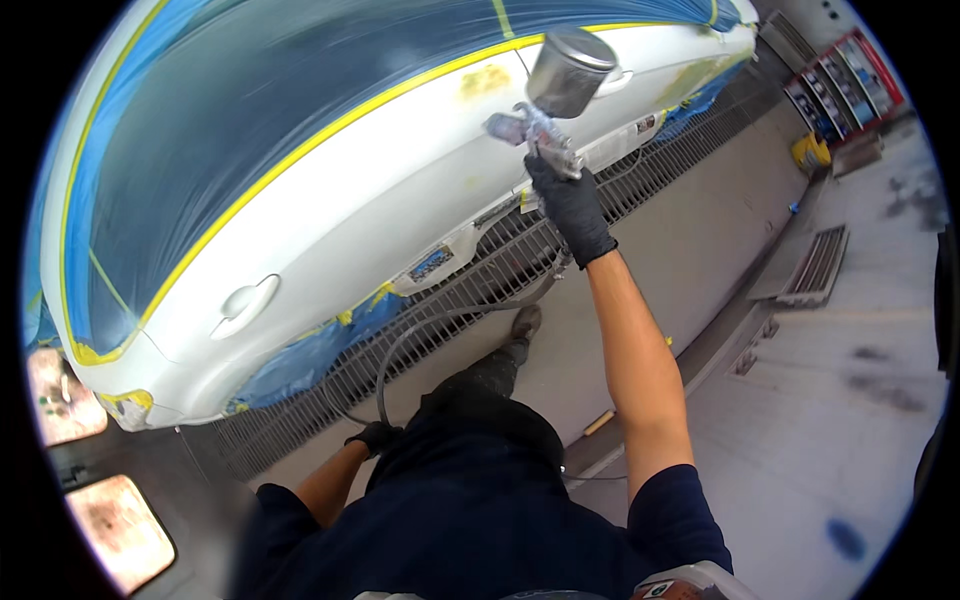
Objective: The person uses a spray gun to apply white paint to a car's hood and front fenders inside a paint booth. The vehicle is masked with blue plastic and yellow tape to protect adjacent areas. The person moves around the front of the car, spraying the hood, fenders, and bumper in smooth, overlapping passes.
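My right hand [574, 212], in a black glove, is raised ahead and wrapped round the handle of a spray gun [545, 140]. A grey metal cup [572, 75] sits on top of the gun. Just beyond and left of it stretches the white side of a car [370, 215], with yellowish patches near the cup. A dark air hose [440, 314] hangs below the gun and loops back toward my waist. There my left hand [376, 438], also gloved in black, is closed on the hose, its fingers partly hidden.
Blue masking film [270, 110] edged with yellow tape [300, 150] covers the car's windows. A floor grate [310, 385] runs along the car. Two lit square panels [122, 530] stand at lower left. At right are a vent grille [815, 265], a yellow bucket [810, 152] and a red-framed rack [845, 88].
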{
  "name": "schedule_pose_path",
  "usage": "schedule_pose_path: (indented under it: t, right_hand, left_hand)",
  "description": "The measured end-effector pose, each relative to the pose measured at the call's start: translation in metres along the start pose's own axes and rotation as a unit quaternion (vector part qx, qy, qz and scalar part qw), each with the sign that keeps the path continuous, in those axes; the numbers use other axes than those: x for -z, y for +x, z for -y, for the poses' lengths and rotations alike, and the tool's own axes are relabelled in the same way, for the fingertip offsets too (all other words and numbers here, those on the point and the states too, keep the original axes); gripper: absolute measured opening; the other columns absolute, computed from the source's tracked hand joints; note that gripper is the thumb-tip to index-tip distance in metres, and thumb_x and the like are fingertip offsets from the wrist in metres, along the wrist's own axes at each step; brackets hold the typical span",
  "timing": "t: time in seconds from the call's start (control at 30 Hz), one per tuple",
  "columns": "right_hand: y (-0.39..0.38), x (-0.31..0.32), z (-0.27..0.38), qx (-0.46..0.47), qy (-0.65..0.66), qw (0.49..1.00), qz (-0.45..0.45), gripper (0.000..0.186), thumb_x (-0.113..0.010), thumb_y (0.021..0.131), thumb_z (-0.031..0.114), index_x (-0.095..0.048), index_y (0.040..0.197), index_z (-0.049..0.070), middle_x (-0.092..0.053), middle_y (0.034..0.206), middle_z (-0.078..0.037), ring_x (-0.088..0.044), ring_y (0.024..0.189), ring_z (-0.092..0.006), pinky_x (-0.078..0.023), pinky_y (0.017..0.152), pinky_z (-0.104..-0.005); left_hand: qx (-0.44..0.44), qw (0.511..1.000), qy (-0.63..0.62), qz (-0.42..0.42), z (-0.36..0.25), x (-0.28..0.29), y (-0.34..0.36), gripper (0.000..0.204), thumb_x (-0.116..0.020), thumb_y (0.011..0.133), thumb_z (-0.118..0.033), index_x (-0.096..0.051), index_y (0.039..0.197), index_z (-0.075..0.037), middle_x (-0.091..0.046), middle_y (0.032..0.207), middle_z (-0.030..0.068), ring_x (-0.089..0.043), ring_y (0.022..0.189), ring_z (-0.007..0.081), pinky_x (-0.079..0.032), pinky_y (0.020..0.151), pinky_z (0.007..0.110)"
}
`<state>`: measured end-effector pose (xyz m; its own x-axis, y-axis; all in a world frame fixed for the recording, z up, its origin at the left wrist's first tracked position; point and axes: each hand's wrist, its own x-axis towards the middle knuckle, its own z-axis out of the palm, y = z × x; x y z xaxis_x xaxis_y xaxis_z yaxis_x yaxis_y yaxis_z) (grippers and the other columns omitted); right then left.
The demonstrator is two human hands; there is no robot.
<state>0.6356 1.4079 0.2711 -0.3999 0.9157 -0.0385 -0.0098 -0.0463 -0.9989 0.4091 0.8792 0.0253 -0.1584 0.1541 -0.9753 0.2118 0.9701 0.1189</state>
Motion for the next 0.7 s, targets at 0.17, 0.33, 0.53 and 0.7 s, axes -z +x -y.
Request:
schedule_pose_path:
  t: [0.17,0.33,0.53,0.7]
  right_hand:
    - [0.090,0.077,-0.016,0.058,-0.047,0.991,-0.109,0.027,-0.070,0.090,0.027,-0.063,0.091,0.001,-0.056,0.072,0.002,-0.047,0.066,-0.0070,-0.039,0.057,-0.0273]
    - [0.108,0.106,-0.007,-0.015,-0.004,0.999,-0.035,0.024,-0.069,0.090,0.019,-0.060,0.096,-0.002,-0.061,0.079,-0.006,-0.052,0.072,-0.0115,-0.046,0.064,-0.0307]
    - [0.111,0.143,-0.031,-0.045,-0.003,0.972,0.229,0.028,-0.071,0.088,0.017,-0.064,0.108,-0.001,-0.066,0.091,-0.006,-0.059,0.081,-0.0117,-0.049,0.070,-0.0297]
    - [0.149,0.203,-0.043,-0.105,-0.008,0.987,0.124,0.027,-0.070,0.090,0.020,-0.066,0.108,0.000,-0.068,0.094,-0.004,-0.062,0.084,-0.0121,-0.050,0.072,-0.0292]
  left_hand:
    - [-0.128,0.990,0.039,-0.039,-0.092,-0.040,-0.009,0.043,-0.063,0.090,-0.038,-0.071,0.093,0.004,-0.070,0.084,0.0146,-0.066,0.076,0.0261,-0.050,0.070,0.039]
    - [-0.004,0.998,-0.036,-0.043,-0.192,-0.073,-0.053,0.041,-0.061,0.089,-0.038,-0.071,0.087,0.002,-0.070,0.081,0.0132,-0.067,0.072,0.0253,-0.051,0.068,0.038]
    - [0.120,0.984,-0.099,-0.082,-0.224,-0.146,-0.075,0.045,-0.061,0.087,-0.043,-0.071,0.096,0.001,-0.071,0.089,0.0172,-0.069,0.083,0.0275,-0.052,0.074,0.039]
    - [0.104,0.992,0.018,-0.069,-0.266,-0.203,-0.104,0.052,-0.052,0.089,-0.048,-0.070,0.101,-0.001,-0.068,0.101,0.0253,-0.066,0.101,0.0373,-0.050,0.085,0.044]
